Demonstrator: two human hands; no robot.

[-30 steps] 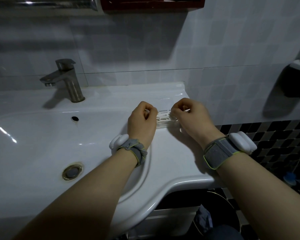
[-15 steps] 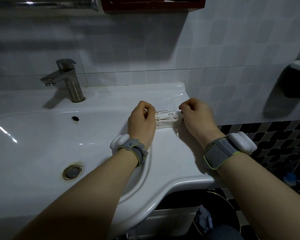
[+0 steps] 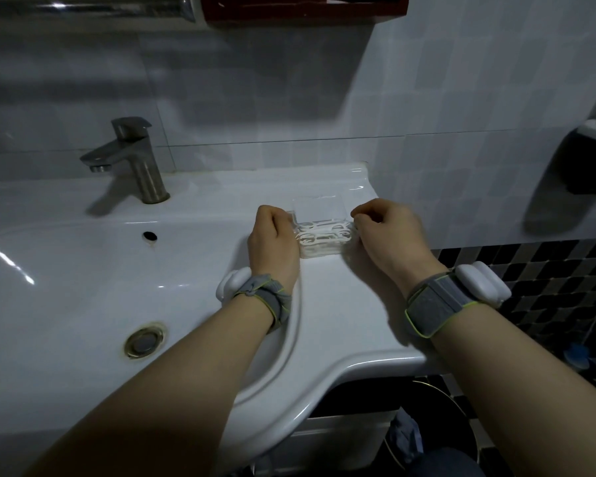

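A small clear plastic box (image 3: 324,237) full of white floss picks sits on the right ledge of the white sink (image 3: 341,304). Its clear lid (image 3: 319,208) stands open, tilted up toward the wall. My left hand (image 3: 272,242) grips the box's left end with curled fingers. My right hand (image 3: 389,235) has its curled fingers against the box's right end. The fingertips of both hands are hidden behind the knuckles. Each wrist wears a grey band with a white device.
A metal faucet (image 3: 135,160) stands at the back left, above the basin with its drain (image 3: 144,340) and overflow hole (image 3: 149,235). The tiled wall is close behind the box. A dark holder (image 3: 589,160) hangs on the right wall. Below the sink's right edge are dark floor tiles.
The lid of the box has swung up and back and now stands open. My right hand has shifted from over the box to its right end. My left hand stayed put.
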